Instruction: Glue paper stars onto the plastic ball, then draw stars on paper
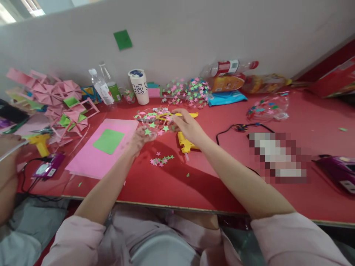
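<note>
My left hand [141, 139] is closed on the near left side of a clear plastic piece [157, 130] dotted with green and pink paper stars. My right hand [188, 127] reaches over its right side, fingertips pinched together. What they hold, if anything, is too small to make out. A yellow-handled tool [191, 115] lies just behind those fingers, partly hidden by them. Below my right wrist lies a yellow glue gun [183, 143], a glue stick poking out of its rear. Loose green and pink stars [161, 160] are piled on the red table [166, 188] between my forearms.
Pink sheets [91, 162] with a green square [109, 141] lie left. A white cup [139, 87], bottles [102, 87] and star-covered clear balls [198, 92] line the wall. Black cable [219, 135] runs right. Another person's hand [9, 146] is near another yellow glue gun [41, 143].
</note>
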A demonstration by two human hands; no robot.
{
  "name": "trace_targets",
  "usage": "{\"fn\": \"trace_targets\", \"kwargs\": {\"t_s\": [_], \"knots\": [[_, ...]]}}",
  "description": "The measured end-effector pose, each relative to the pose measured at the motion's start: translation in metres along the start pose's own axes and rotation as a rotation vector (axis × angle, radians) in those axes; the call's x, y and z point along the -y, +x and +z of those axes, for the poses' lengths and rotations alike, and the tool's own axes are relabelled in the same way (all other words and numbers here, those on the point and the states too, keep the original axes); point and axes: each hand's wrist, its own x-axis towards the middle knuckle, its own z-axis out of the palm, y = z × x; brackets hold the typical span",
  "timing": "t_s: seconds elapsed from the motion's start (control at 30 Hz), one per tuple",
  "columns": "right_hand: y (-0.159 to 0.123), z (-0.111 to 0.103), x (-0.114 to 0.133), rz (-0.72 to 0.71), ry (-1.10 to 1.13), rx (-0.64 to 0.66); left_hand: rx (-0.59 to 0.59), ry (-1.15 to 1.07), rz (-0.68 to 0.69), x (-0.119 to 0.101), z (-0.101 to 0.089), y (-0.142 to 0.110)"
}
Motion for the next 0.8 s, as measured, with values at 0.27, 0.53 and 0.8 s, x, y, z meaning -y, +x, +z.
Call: {"fn": "trace_targets", "kwargs": {"t_s": [0.27,0.53,0.8], "knots": [[-0.027,-0.01,0.035,-0.788,-0.646,-0.274,0.142,-0.145,-0.1,-0.014,0.02,-0.016],[-0.033,0.005,0.028,-0.999,-0.871,-0.163,0.23,-0.201,-0.172,-0.009,0.022,-0.032],[-0.034,0.003,0.026,-0.96,-0.878,-0.127,0.238,-0.186,-0.161,-0.009,0.019,-0.033]]}}
